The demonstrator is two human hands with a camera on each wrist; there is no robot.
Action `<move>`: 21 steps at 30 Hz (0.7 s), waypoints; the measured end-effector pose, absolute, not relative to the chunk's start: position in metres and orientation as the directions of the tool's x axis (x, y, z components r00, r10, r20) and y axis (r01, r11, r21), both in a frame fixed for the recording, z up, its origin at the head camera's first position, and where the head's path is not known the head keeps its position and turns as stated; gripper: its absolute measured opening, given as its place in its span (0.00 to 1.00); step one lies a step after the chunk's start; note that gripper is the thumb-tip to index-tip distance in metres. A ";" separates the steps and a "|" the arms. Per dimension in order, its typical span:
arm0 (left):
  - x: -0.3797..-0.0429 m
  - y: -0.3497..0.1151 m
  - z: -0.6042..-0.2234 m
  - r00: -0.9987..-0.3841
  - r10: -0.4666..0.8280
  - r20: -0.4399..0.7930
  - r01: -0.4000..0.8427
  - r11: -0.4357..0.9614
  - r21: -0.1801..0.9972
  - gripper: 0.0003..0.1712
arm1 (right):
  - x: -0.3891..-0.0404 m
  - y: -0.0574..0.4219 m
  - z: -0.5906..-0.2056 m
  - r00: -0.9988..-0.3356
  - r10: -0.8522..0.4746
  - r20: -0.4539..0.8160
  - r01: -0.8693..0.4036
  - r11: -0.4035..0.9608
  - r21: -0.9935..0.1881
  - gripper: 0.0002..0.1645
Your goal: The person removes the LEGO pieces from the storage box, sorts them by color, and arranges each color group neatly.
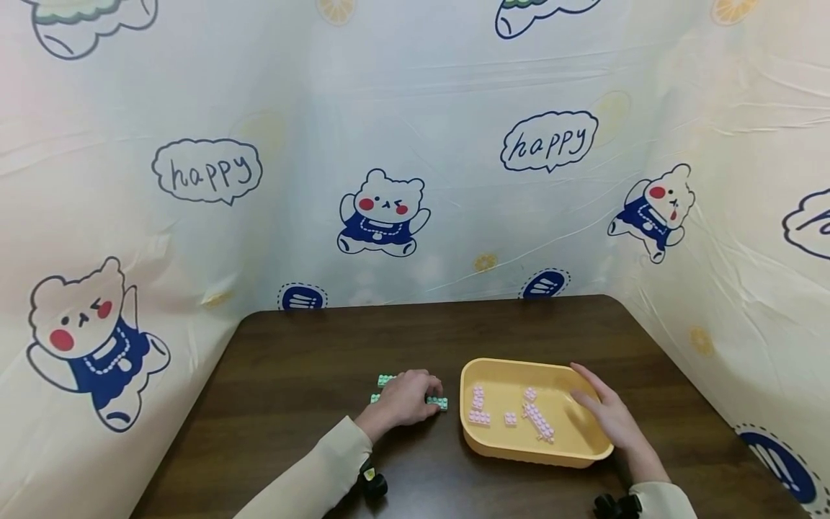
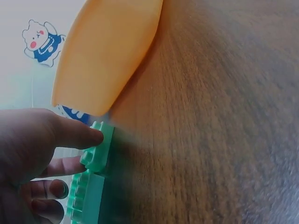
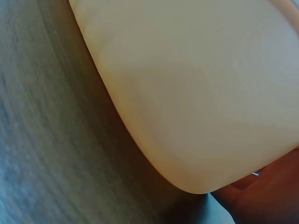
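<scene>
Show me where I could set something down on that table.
The wooden table is bare left of the green building bricks and behind the yellow tray, towards the far edge. It's crowded at the green bricks, where the left hand pinches, and at the tray, holding pink building bricks beside the right hand.

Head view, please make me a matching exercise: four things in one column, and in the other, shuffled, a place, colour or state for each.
1. Left hand
2. Right hand
3. Pink blocks
4. Table

A. Inside the yellow tray
B. Dark brown
C. Pinching a green block
D. Holding the tray's edge

Pairs: 1-C, 2-D, 3-A, 4-B
</scene>
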State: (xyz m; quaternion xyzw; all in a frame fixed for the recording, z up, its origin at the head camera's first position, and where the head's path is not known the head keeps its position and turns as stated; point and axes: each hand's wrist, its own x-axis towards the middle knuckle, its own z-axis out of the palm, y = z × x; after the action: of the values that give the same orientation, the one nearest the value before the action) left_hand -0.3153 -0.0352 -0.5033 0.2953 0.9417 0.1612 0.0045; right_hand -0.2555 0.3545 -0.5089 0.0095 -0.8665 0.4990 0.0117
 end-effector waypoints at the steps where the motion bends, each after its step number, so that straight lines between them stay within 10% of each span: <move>1: -0.315 -0.035 -0.503 -0.826 0.557 0.087 0.554 0.774 0.305 0.08 | -0.256 0.355 -0.509 -1.000 -0.005 0.031 -0.029 0.502 -0.864 0.36; 21: -0.314 -0.034 -0.505 -0.835 0.544 0.085 0.542 0.787 0.294 0.09 | -0.254 0.355 -0.509 -0.998 -0.010 0.058 -0.054 0.542 -0.839 0.35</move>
State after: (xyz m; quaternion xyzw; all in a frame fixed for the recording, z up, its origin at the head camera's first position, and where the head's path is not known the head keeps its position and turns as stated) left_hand -0.3137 -0.0336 -0.5053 0.2872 0.9453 0.1547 0.0020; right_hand -0.2537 0.3549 -0.5093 0.0182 -0.8778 0.4781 0.0232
